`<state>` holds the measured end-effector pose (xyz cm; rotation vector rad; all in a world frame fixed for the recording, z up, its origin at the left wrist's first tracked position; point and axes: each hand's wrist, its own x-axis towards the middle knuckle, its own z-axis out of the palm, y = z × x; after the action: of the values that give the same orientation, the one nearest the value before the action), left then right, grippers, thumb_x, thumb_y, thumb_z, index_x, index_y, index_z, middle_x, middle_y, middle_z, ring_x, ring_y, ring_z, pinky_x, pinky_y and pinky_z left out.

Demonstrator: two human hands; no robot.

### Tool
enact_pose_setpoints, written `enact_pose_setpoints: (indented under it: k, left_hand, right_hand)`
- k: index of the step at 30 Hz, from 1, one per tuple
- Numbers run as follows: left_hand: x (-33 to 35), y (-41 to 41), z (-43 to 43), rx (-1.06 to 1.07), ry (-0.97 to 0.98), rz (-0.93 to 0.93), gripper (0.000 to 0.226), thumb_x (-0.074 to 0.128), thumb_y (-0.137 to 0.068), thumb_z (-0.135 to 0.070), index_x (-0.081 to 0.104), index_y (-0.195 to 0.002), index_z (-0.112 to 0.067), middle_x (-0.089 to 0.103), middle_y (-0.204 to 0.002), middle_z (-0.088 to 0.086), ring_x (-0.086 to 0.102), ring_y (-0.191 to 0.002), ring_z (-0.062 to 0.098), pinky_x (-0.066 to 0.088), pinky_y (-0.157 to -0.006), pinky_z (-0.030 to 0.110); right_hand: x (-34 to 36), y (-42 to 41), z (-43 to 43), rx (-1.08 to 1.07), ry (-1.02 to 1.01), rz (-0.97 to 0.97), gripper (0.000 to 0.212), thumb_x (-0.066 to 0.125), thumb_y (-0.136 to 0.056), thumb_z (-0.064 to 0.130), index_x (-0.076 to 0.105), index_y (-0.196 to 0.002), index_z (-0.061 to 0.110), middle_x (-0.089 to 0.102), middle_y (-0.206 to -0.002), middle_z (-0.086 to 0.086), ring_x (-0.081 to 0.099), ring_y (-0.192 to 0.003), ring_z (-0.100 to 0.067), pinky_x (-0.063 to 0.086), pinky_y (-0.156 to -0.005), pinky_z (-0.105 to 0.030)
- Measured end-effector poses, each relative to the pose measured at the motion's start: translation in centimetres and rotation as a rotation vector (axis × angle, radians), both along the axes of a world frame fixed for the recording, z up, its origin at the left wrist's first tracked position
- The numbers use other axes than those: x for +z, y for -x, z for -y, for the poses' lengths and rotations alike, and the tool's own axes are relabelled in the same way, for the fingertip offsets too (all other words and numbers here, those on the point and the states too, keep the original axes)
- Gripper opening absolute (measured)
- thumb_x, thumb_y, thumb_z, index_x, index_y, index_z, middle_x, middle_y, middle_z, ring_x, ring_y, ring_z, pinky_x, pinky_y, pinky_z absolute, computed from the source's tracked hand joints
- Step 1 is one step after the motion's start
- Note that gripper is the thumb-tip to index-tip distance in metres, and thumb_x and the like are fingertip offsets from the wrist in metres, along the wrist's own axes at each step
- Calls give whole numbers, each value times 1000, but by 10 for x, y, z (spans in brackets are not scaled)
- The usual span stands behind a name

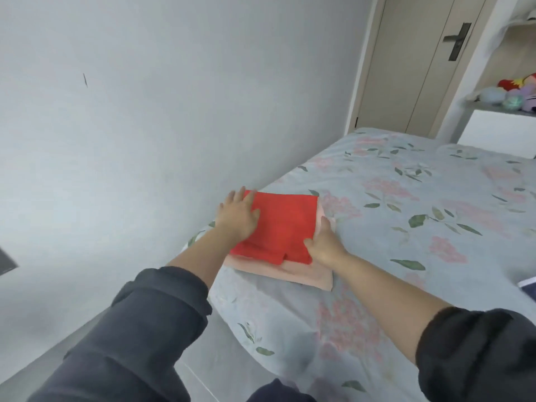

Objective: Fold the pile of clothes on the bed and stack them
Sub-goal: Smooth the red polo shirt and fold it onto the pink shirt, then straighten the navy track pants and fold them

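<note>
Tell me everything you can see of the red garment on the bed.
The red garment is bright, soft-looking cloth, folded into a rough rectangle with a small notch in its near edge. It lies flat on a folded pink garment, which shows past its near and right sides, on the bed. The left hand rests flat on its left part; the right hand touches its near right corner, thumb on top.

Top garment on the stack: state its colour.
The top garment is plain red; head view shows it.
</note>
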<state>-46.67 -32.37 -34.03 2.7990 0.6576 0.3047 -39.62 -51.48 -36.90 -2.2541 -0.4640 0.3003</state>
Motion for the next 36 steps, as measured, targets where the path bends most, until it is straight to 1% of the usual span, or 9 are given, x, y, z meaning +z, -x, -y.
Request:
enact_pose_setpoints:
  k: [2, 3, 5, 8, 11, 14, 19, 26, 36]
  left_hand:
    - [-43, -4, 15, -125, -126, -242, 59, 22, -99, -50, 6, -152, -30, 3, -160, -1, 1, -146, 27, 6, -117, 51]
    - [-61, -5, 20, -146, -188, -333, 61, 17, -97, -55, 2, -151, -32, 1, -160, -2, -2, -146, 27, 3, -116, 52]
    - [-79, -5, 22, -142, -267, -375, 64, 11, -95, -59, -3, -151, -32, -1, -160, -2, -6, -146, 27, -2, -115, 53]
    - [-80, -3, 23, -134, -285, -305, 64, 10, -94, -61, 1, -151, -32, 2, -160, -1, -5, -146, 26, -5, -113, 56]
    - [-75, 0, 36, -182, -342, -198, 62, 14, -95, -59, 7, -151, -32, 4, -160, 0, -7, -146, 25, -5, -111, 59]
    - [-68, 2, 65, -276, -446, -120, 60, 18, -97, -54, 4, -151, -32, -1, -160, 2, -10, -146, 26, -4, -111, 60]
    - [-55, -6, 130, -383, -498, -19, 62, 24, -97, -45, -3, -151, -30, -6, -160, 4, -11, -146, 29, -4, -111, 61]
    - [-44, -17, 251, -545, -465, 38, 67, 22, -97, -52, -16, -148, -32, -18, -158, 2, -22, -143, 27, -17, -108, 58]
    - [-35, -36, 420, -713, -388, 49, 67, 21, -98, -51, -19, -148, -29, -19, -158, 2, -20, -144, 26, -10, -111, 58]
  right_hand:
    - [-30, 2, 0, 150, 157, 61, 69, 49, -95, 20, 10, -150, 5, 18, -155, -13, 27, -140, -25, 25, -112, -29]
    - [-40, 3, 0, 198, 233, 95, 68, 47, -96, 23, 9, -150, 5, 12, -156, -13, 20, -143, -24, 20, -115, -31]
    - [-50, 3, 2, 266, 346, 146, 66, 44, -98, 27, 9, -150, 7, 6, -158, -12, 14, -145, -24, 16, -116, -32]
    - [-51, 4, 10, 285, 419, 182, 65, 40, -99, 31, 8, -151, 8, 3, -158, -11, 10, -146, -24, 15, -117, -33]
    - [-44, 3, 25, 242, 498, 264, 64, 34, -100, 37, 6, -151, 12, -1, -159, -11, 5, -146, -25, 14, -117, -41]
    - [-34, 4, 49, 206, 586, 392, 62, 29, -100, 39, 3, -151, 14, -6, -159, -8, -1, -146, -23, 8, -117, -47]
    - [-23, 6, 111, 92, 680, 508, 62, 22, -100, 41, -2, -151, 16, -13, -159, -6, -8, -146, -22, -3, -116, -47]
    - [-15, 21, 228, -58, 773, 553, 64, 18, -99, 47, -2, -151, 17, -13, -159, -6, -11, -146, -22, -9, -115, -48]
    - [-1, 47, 415, -345, 941, 502, 68, 24, -98, 48, 0, -151, 14, -7, -159, -8, -6, -147, -25, 1, -115, -52]
